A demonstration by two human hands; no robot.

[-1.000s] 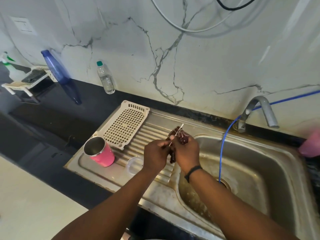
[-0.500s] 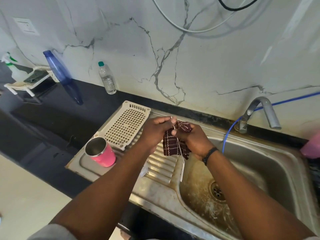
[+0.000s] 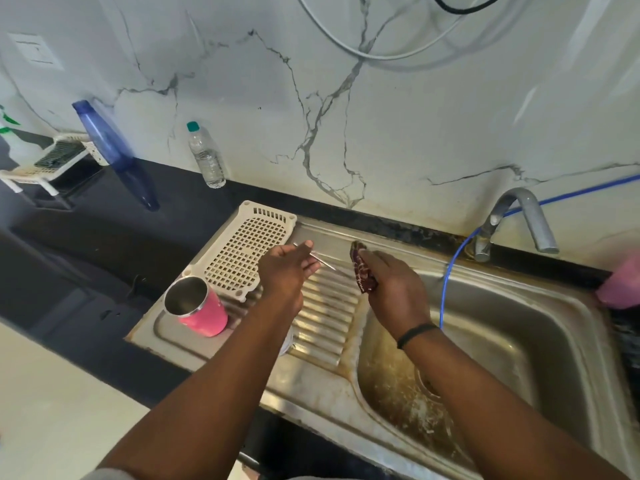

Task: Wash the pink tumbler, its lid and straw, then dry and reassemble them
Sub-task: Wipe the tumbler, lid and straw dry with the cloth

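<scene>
Fingers (image 3: pixel 306 249) of left hand (image 3: pixel 285 275) pinching clear straw (image 3: pixel 323 263), right hand (image 3: pixel 393 285) clutching maroon checked cloth (image 3: pixel 362 271), pink tumbler (image 3: pixel 199 306) upright on sink drainboard (image 3: pixel 322 313)

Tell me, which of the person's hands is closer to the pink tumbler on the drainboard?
The left. The left hand, pinching the straw, hovers just up and right of the pink tumbler. The right hand, gripping a dark cloth, is farther right, by the sink basin edge.

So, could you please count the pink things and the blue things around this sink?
Pink: 2, the pink tumbler and a pink object at the right edge.
Blue: 2, the blue bottle and the blue hose.
Total: 4.
</scene>
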